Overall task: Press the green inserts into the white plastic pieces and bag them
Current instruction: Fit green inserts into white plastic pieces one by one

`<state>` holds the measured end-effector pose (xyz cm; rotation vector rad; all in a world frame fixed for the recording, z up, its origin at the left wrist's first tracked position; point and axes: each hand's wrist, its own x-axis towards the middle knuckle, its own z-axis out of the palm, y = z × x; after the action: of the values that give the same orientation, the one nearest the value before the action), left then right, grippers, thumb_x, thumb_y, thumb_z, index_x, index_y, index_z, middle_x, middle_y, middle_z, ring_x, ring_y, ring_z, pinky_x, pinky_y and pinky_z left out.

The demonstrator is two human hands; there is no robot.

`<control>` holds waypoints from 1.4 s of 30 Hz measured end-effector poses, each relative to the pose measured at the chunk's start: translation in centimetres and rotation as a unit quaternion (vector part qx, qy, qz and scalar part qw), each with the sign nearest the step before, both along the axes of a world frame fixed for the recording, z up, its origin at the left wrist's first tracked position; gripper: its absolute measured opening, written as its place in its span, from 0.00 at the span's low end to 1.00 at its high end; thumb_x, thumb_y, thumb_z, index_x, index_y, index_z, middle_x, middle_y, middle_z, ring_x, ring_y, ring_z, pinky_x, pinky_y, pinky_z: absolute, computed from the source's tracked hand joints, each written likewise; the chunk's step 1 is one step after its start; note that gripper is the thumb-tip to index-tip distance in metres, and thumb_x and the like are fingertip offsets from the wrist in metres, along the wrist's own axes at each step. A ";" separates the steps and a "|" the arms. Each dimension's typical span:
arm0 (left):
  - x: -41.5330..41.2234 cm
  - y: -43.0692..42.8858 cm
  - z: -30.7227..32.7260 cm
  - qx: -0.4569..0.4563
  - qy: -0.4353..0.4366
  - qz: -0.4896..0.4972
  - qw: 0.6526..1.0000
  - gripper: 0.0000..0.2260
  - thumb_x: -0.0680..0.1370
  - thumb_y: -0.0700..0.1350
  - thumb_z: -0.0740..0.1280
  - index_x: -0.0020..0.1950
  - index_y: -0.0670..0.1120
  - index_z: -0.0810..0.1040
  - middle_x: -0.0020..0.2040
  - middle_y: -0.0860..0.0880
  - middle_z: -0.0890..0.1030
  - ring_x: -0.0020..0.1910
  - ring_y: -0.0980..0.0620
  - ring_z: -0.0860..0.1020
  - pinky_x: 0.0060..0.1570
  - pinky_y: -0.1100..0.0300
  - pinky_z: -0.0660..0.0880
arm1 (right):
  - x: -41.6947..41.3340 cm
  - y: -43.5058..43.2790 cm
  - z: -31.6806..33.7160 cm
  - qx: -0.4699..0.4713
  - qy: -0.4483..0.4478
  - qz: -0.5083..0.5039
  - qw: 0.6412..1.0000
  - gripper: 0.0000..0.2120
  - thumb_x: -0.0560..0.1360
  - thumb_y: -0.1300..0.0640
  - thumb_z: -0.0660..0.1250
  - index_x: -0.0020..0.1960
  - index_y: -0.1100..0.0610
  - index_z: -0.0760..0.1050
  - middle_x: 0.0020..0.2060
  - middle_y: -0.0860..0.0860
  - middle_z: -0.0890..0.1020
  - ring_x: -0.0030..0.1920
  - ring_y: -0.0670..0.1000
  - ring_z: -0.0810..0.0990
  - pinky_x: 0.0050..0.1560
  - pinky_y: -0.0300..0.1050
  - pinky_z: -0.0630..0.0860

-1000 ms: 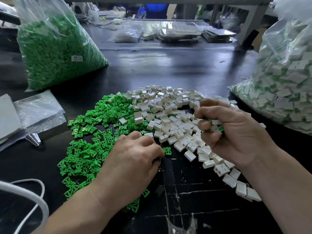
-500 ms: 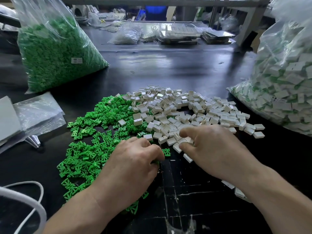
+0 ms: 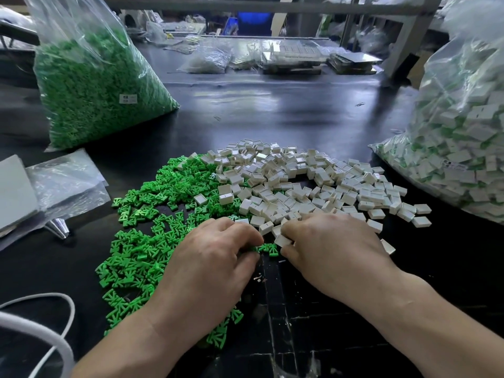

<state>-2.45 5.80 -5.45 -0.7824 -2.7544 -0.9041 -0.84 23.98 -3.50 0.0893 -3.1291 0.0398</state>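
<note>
A heap of loose green inserts (image 3: 152,236) spreads over the left of the black table (image 3: 272,110). Beside it on the right lies a heap of white plastic pieces (image 3: 300,186). My left hand (image 3: 212,266) rests palm down at the near edge of the green heap, fingers curled onto green inserts by the fingertips. My right hand (image 3: 335,249) is close beside it, pinching a white piece (image 3: 282,240) between thumb and fingers. A big clear bag of assembled white-and-green pieces (image 3: 463,137) stands at the right.
A large clear bag of green inserts (image 3: 92,85) stands at the back left. Flat empty plastic bags (image 3: 62,184) and a grey sheet lie at the left edge. A white cable (image 3: 41,331) loops at the near left. More bags and trays sit at the far edge.
My right hand came down from in front of the right bag to the near edge of the white heap and took a white piece. My left hand barely moved.
</note>
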 end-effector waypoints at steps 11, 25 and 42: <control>0.0 0.2 0.5 0.218 -0.120 0.004 0.969 0.04 0.72 0.53 0.70 0.46 0.58 0.80 0.43 0.60 0.82 0.41 0.59 0.80 0.38 0.67 0.77 | 0.5 1.7 0.0 -0.253 0.034 -0.015 0.967 0.07 0.79 0.44 0.66 0.51 0.44 0.81 0.35 0.39 0.80 0.36 0.41 0.79 0.34 0.35 0.73; 0.9 0.8 1.4 0.296 -0.047 -0.031 0.953 0.04 0.76 0.45 0.71 0.49 0.53 0.79 0.45 0.55 0.83 0.44 0.50 0.82 0.40 0.59 0.79 | 0.8 0.3 0.5 -0.744 -0.198 -0.009 0.638 0.05 0.72 0.54 0.70 0.40 0.54 0.82 0.35 0.54 0.79 0.24 0.47 0.71 0.19 0.33 0.61; 0.6 0.5 1.4 0.430 -0.186 -0.011 0.884 0.03 0.72 0.47 0.73 0.45 0.51 0.82 0.37 0.46 0.83 0.35 0.51 0.82 0.34 0.63 0.78 | 0.1 0.7 -0.2 -0.852 -0.271 -0.050 0.445 0.12 0.76 0.57 0.63 0.57 0.61 0.74 0.33 0.54 0.77 0.23 0.45 0.73 0.16 0.34 0.65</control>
<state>-1.83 6.33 -4.10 -0.4850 -2.1660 -2.2236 -0.69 24.68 -3.73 -0.1693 -1.6382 3.2399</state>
